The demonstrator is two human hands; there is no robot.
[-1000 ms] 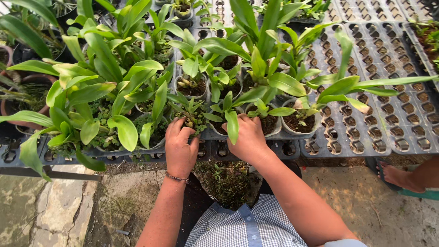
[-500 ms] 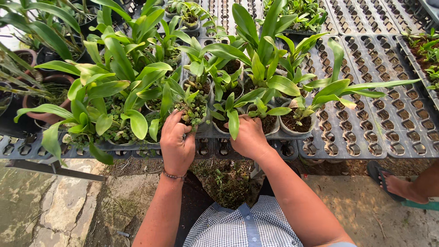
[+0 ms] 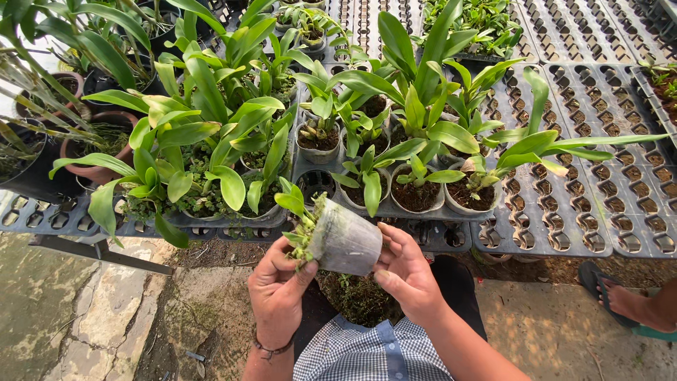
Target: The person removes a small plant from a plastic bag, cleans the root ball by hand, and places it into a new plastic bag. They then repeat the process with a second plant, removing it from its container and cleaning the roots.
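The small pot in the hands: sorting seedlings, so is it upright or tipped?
Tipped. The small pot lies sideways between left hand and right hand, plant pointing left.

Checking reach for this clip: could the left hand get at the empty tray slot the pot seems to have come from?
Probably yes: the empty slot lies just beyond the left hand, though that hand grips the tilted pot.

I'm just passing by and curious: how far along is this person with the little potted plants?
Done: one small clear pot is out of the black tray, leaving an open slot. In hand: it lies tipped on its side, the right hand holding its base, the left hand at the greenery on its rim. Left: the other potted plants sit in the tray, untouched.
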